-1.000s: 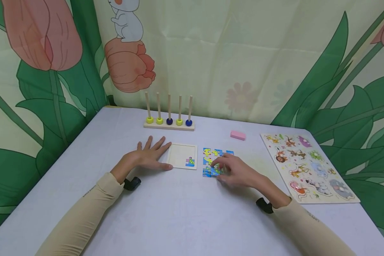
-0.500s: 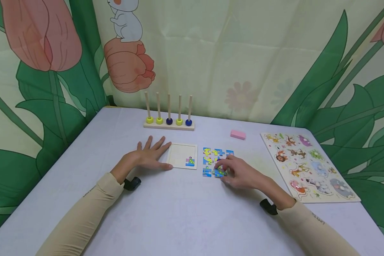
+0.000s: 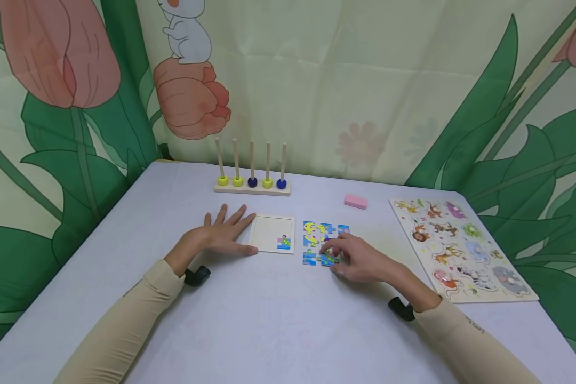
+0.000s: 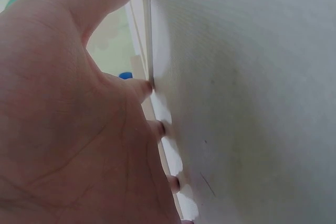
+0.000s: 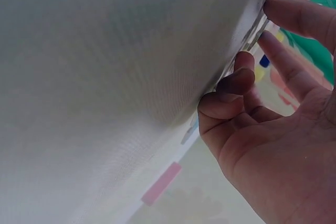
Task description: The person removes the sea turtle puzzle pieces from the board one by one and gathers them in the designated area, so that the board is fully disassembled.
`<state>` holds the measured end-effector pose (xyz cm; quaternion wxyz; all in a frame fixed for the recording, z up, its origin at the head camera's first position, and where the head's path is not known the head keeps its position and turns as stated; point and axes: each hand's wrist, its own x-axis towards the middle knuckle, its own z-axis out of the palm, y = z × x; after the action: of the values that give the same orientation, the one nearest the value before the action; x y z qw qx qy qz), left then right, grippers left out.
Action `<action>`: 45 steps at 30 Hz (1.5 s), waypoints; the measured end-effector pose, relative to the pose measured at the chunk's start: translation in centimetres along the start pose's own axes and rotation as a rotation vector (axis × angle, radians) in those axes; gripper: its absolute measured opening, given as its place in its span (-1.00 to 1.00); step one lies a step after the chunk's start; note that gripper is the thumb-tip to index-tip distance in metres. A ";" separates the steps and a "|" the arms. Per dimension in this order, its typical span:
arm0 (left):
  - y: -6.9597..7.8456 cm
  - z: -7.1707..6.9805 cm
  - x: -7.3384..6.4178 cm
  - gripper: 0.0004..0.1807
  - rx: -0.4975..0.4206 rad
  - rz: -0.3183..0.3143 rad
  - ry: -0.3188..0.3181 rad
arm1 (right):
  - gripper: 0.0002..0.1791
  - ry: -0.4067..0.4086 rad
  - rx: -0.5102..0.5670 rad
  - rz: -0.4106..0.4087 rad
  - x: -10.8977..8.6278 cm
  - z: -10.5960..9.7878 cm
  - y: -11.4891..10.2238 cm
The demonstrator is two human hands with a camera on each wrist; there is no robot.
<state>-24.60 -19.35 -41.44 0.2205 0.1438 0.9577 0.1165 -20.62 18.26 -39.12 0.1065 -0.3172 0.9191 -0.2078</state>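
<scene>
My left hand lies with fingers spread on the table, its thumb and index finger against the left side of a pale square puzzle frame. One small printed jigsaw piece sits in the frame's lower right corner. Right of it, several blue, yellow and green jigsaw pieces lie in rows. My right hand pinches a jigsaw piece in the bottom row between thumb and index finger, low at the table. In the right wrist view its other fingers are curled, and part of the rows is hidden behind the hand.
A wooden peg stand with yellow and blue beads stands at the back. A pink block lies behind the jigsaw pieces. On the right is a large animal puzzle board. A printed curtain hangs beyond the table.
My right hand has shifted slightly to the right, and the bottom-row jigsaw piece under its fingers has moved right, apart from the piece beside it. My left hand has stayed in place.
</scene>
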 end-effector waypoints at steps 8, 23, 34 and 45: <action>0.1 0.0 -0.2 0.18 -0.006 0.005 0.002 | -0.63 -0.024 0.008 0.016 0.1 -0.1 0.1; 0.3 0.0 -0.3 0.18 -0.007 0.004 0.009 | -0.65 0.005 0.007 0.021 0.2 0.0 -0.4; 0.2 -0.1 -0.2 0.18 -0.014 0.007 0.004 | -0.62 0.016 0.047 0.007 2.9 0.4 -2.9; 0.1 -0.1 -0.2 0.18 -0.014 0.005 0.003 | -0.56 0.000 0.005 0.041 6.9 1.3 -4.8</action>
<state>-24.49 -19.31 -41.23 0.2196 0.1446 0.9568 0.1241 -22.92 10.07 -38.59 0.1115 -0.2979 0.9250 -0.2077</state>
